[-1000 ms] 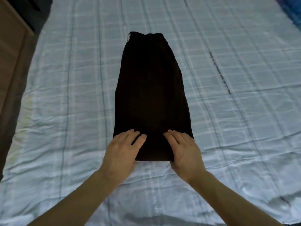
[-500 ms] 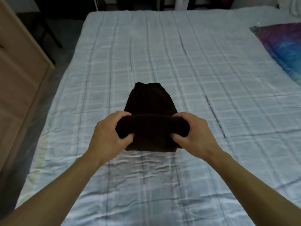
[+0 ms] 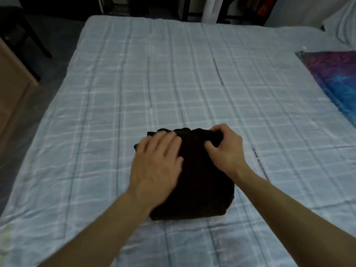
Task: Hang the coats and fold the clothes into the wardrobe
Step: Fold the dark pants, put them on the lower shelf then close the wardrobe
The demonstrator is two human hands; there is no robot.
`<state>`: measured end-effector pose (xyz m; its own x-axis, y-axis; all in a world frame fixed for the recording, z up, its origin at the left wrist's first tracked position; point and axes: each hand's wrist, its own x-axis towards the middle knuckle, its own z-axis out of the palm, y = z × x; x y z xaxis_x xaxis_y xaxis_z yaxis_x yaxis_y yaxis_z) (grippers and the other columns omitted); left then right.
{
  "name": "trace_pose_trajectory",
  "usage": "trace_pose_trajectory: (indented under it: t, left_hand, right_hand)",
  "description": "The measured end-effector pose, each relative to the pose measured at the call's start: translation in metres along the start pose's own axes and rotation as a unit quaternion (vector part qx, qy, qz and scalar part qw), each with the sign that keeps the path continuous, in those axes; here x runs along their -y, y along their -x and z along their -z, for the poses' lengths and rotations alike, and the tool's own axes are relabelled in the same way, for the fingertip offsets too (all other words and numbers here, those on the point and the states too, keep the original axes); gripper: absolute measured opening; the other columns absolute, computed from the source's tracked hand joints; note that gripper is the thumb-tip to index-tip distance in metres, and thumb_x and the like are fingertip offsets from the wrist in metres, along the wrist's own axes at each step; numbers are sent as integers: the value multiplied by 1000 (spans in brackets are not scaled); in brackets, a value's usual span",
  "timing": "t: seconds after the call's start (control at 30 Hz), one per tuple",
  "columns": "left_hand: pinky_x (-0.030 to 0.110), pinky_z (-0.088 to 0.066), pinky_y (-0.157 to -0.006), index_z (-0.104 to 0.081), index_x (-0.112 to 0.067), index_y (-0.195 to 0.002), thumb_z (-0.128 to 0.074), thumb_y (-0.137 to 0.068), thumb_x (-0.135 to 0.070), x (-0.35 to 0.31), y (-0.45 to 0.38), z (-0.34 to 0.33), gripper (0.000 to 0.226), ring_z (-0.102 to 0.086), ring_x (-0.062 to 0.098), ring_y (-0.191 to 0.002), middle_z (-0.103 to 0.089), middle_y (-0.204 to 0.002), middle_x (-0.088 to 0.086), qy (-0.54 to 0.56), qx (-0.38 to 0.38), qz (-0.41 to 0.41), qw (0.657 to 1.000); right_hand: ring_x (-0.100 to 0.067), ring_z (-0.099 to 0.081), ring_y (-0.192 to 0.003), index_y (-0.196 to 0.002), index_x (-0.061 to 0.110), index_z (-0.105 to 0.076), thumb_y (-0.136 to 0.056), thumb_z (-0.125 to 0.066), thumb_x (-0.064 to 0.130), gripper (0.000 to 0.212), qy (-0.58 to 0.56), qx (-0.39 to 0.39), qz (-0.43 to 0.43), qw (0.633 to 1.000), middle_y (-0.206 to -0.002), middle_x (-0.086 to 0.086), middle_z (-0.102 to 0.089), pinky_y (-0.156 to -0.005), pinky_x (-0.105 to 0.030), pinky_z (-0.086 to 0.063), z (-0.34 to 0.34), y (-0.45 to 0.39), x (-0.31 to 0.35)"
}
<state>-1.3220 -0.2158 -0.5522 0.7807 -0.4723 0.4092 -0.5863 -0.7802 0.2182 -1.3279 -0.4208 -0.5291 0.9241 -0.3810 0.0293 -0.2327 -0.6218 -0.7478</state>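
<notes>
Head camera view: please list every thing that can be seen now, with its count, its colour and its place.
folded garment: one, black, on the near middle of the bed.
bed sheet: one, pale blue with checks, covers the bed.
bedding piece: one, purple and blue, at the right edge of the bed.
pillow: one, white, far right corner.
wooden furniture: one, light brown, left of the bed.
dark chair legs: black, far left on the floor.
left hand: one, fingers straight, rests on the garment's left part.
right hand: one, fingers curled, pinches the garment's far right corner.
</notes>
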Motion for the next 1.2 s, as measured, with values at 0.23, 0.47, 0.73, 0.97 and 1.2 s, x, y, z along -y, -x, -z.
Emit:
trace_pose_trajectory:
  t: [0.23,0.47,0.73,0.97,1.2]
  left_hand:
    - [60,-24,-116,-28,-25,-156,-22,-99,-54,8,-2,-63,65,-24,31,-150,-25,-163,7,-35,184,84,979]
    - [59,-21,-118,-26,-26,-156,-24,-101,-49,25,-14,-103,60,-18,28,-152,-24,-164,6,-20,187,91,978]
    - [62,-15,-119,-29,-29,-154,-21,-99,-48,31,-29,-138,59,-18,26,-151,-27,-162,2,-12,181,87,979]
    - [62,-12,-120,-32,-21,-154,-23,-101,-42,16,-20,-100,58,-15,26,-153,-25,-164,6,-12,167,68,984]
    - [71,-21,-113,-17,-15,-157,-69,-60,-77,-4,76,-60,126,-8,30,-154,-13,-166,12,-64,243,1,968]
  right_hand:
    - [-21,-53,-120,-124,19,-58,-87,-62,19,38,203,30,61,977,-127,-3,-58,-104,-44,-42,-33,-20,-7]
    - [-22,0,-155,-157,27,-26,-99,-25,61,66,314,121,147,930,-166,-3,-16,-123,-55,-9,-74,21,-52]
    - [-21,-2,-155,-157,29,-24,-97,-21,65,70,238,113,138,955,-166,1,-18,-122,-54,-13,-98,-12,-94]
    - [-20,-2,-155,-157,31,-21,-93,-18,72,76,239,114,140,954,-166,1,-18,-124,-53,-7,-86,-3,-87]
    - [-22,4,-155,-159,30,-12,-90,-11,72,80,275,161,132,939,-167,-2,-11,-124,-49,7,-71,-4,-73]
